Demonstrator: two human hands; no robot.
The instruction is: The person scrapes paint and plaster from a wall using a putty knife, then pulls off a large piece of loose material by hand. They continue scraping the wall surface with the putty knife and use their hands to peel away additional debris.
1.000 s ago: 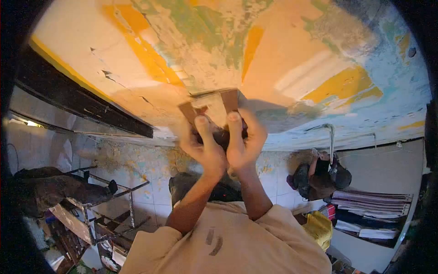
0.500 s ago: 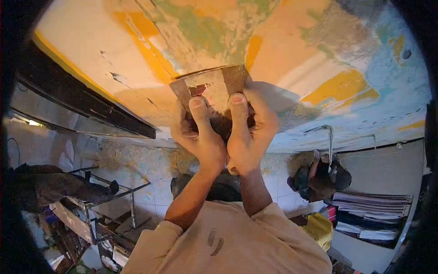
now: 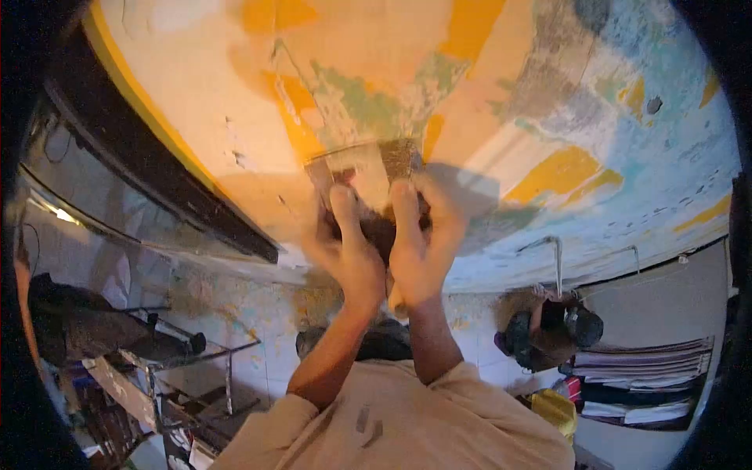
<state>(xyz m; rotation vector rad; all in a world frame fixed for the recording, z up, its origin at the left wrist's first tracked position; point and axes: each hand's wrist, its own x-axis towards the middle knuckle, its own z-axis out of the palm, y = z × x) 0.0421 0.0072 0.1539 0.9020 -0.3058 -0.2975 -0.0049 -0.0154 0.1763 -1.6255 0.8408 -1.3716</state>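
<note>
Scraper [image 3: 362,166] is clamped in left hand [image 3: 345,247] and right hand [image 3: 423,235]; it has been pushed toward 12 o'clock, nearer green patch [image 3: 368,106]; stroke judged advancing.

Painted surface [image 3: 486,94]: in front of me, patchy orange, yellow, green and pale blue, flaked.
Dark band [image 3: 157,180]: slants along my left, edged in yellow.
Tiled wall [image 3: 258,337]: whitish, stained near its top.
Metal rack [image 3: 196,368]: lower left, cluttered.
Pipe [image 3: 558,262]: thin, bent, on my right.
Stacked sheets [image 3: 642,376]: far right, near a crouching person [image 3: 548,333].
Light [image 3: 63,215]: small glare at my left edge.
</note>
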